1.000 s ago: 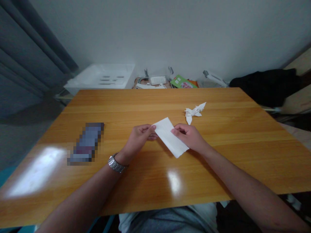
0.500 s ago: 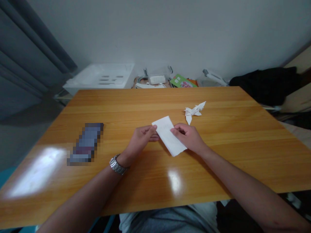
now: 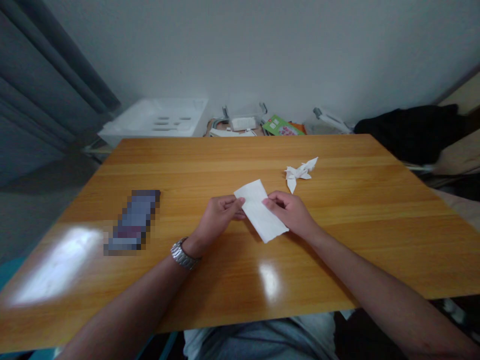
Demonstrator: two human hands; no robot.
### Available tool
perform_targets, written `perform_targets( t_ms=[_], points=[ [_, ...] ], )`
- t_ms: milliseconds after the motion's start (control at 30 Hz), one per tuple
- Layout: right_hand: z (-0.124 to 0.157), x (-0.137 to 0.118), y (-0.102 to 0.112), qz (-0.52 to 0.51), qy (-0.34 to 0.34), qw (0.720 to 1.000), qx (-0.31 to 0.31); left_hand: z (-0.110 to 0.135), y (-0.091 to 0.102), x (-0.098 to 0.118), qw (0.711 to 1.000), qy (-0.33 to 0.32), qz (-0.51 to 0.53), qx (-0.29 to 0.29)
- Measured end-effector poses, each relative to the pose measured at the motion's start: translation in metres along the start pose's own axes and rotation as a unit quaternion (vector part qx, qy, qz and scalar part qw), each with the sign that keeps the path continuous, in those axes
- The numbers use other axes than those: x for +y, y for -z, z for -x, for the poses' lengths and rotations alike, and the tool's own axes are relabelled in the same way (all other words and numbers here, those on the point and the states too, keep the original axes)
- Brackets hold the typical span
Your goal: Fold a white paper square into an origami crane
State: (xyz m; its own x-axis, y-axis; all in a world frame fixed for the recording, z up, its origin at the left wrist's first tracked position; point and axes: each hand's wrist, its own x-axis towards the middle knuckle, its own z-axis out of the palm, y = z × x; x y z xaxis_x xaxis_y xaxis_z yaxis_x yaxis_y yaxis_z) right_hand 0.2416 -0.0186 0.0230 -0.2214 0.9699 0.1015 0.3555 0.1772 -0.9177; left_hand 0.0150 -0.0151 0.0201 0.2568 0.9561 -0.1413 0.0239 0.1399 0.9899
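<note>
A white sheet of paper (image 3: 259, 210), folded into a narrow rectangle, is held tilted above the middle of the table. My left hand (image 3: 222, 217) pinches its left edge, thumb on top and fingers beneath. On the opposite edge, my right hand (image 3: 288, 210) grips the paper with its thumb pressed on the upper face. The paper's lower end looks slightly uneven. Just beyond my right hand lies a folded white paper figure (image 3: 300, 173) with pointed ends.
A blurred-out phone-like object (image 3: 134, 220) lies on the left of the wooden table (image 3: 195, 165). Past the far edge are a white plastic tray (image 3: 150, 120), a green booklet (image 3: 281, 125) and several small items. Black cloth (image 3: 408, 130) is heaped at the right.
My left thumb has shifted slightly right and down along the paper's edge. The paper's lower end has turned a little to the left. My right hand stays almost still.
</note>
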Motion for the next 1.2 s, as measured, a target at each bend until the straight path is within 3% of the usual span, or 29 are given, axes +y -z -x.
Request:
perform_targets(
  t_ms=[267,567,867,1200],
  points=[
    [0.0005,-0.0007,-0.0002,-0.015,-0.002,1.0,-0.011,0.0014,-0.0005,0.0005,1.0,-0.007,0.009,0.004],
    [0.0017,0.0003,-0.0005,0.006,0.002,1.0,-0.026,0.0021,0.0012,0.0029,0.996,-0.069,-0.016,0.048],
    [0.0014,0.0005,0.0,-0.025,-0.01,0.999,0.018,0.0024,-0.0044,-0.0018,1.0,0.003,0.017,-0.024],
    [0.0022,-0.0011,-0.0025,-0.054,-0.016,0.998,0.027,0.0039,-0.0073,-0.0016,1.0,-0.013,0.006,-0.01]
  ],
)
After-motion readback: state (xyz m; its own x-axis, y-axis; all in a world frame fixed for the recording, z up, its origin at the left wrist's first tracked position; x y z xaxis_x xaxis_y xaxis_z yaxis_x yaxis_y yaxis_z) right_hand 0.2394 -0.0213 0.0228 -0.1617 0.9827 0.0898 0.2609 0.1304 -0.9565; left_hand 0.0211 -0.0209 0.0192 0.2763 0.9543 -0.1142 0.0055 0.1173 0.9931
